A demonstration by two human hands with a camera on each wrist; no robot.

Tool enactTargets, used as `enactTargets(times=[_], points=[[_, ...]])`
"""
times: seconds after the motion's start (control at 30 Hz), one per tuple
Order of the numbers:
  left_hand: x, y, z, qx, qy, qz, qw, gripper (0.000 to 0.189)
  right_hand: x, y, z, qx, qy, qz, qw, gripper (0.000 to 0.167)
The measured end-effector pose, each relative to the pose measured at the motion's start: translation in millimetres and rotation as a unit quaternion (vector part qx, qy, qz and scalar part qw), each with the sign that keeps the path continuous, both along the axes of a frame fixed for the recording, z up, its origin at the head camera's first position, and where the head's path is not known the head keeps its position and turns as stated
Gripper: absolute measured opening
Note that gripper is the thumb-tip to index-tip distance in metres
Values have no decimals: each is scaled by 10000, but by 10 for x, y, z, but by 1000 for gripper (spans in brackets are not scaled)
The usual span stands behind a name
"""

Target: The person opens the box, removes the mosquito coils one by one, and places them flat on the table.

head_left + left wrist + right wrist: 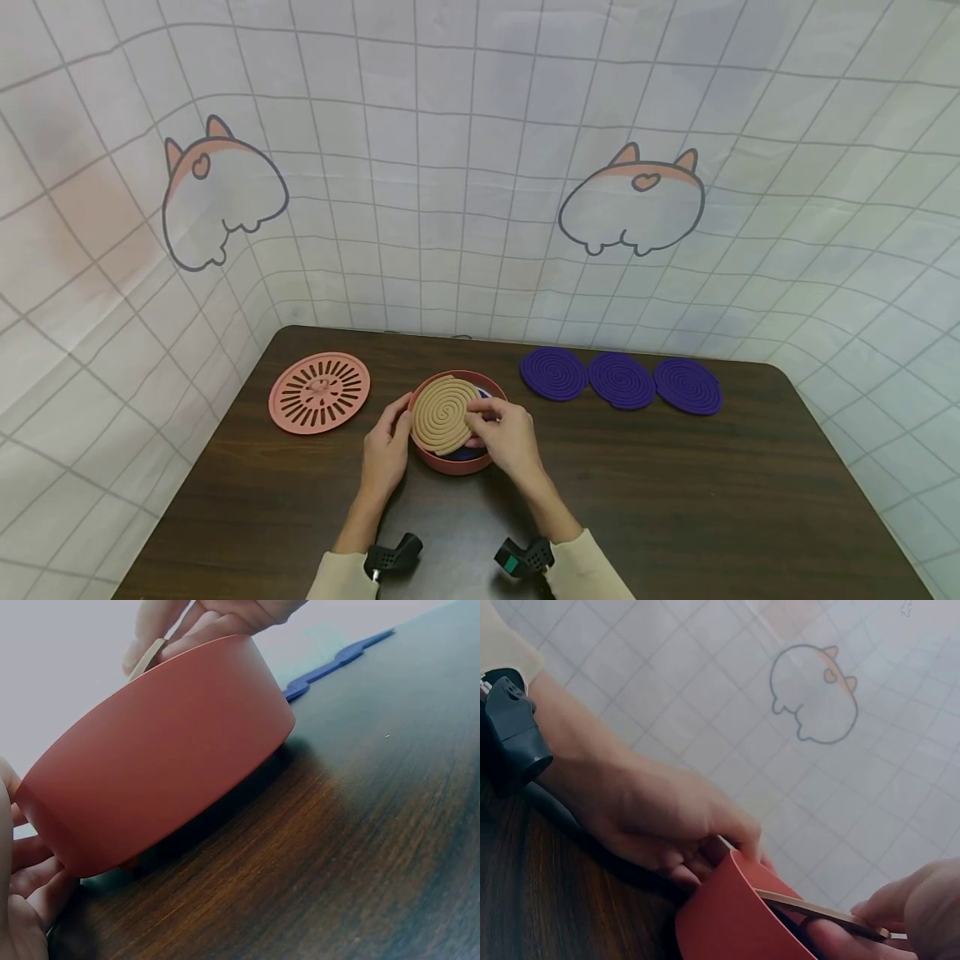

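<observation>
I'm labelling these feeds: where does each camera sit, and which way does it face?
Head: worn on the head, facing forward-down at the table; left hand, right hand and forearms show.
Left wrist: on that wrist, facing the red bowl; parts of both hands show.
Right wrist: on that wrist, facing across the red bowl toward the patterned backdrop; both hands show.
Shared: both wrist views show the red bowl and tan coil.

Behind the dark wood-grain tabletop [675, 492], I saw white grid-lined fabric [450, 192] hanging in gentle ripples, printed with two cartoon corgi rumps [632, 208].
</observation>
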State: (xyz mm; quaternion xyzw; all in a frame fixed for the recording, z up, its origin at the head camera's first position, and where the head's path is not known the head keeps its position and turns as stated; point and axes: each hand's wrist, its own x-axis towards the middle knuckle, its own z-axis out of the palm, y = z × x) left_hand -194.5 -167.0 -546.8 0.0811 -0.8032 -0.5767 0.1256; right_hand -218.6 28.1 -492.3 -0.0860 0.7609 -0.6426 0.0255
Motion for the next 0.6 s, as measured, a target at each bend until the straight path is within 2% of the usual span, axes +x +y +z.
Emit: enactTargets(times=[0.4,0.6], points=[[-10,-9,-9,12,41,57,10000,38,-48,52,19,-401,-222,-263,9986,16],[-15,-5,-22,-18,43,72,10000,37,-46,90,27,-372,-153,-304,9987,17]])
